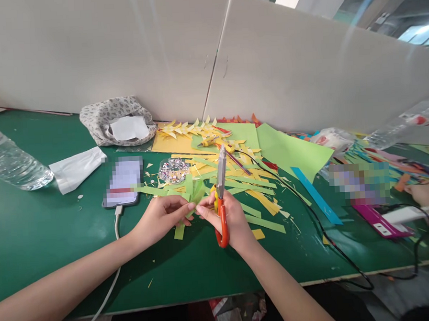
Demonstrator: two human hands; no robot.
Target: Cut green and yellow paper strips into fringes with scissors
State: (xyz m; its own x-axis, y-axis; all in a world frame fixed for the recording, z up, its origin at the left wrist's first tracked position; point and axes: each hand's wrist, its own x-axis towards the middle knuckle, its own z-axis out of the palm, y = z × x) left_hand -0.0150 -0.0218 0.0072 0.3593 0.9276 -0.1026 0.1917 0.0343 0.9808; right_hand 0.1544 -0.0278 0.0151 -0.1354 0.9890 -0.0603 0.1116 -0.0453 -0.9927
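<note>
Between the thumb and fingers of my left hand [168, 210] are folded light-green paper strips [193, 190], their ends sticking out in several directions. My right hand [229, 217] meets it at the fingertips, pinching the near side of the same paper. Orange-handled scissors [221, 198] are also held in my right hand, blades pointing up and away. Behind the hands lie loose green strips [263, 222] and yellow strips [263, 202]. A clear round case of rhinestones [174, 171] sits just beyond my left hand. A yellow glue gun [213, 141] rests among the paper.
At left are a water bottle [13, 159], a tissue pack [78, 168] and a plugged-in phone [124, 179]. A patterned cloth bag [117, 118] stands by the partition [122, 50]. Right, a black cord [310, 208] crosses the green table [163, 273] near another person's hand [426, 192].
</note>
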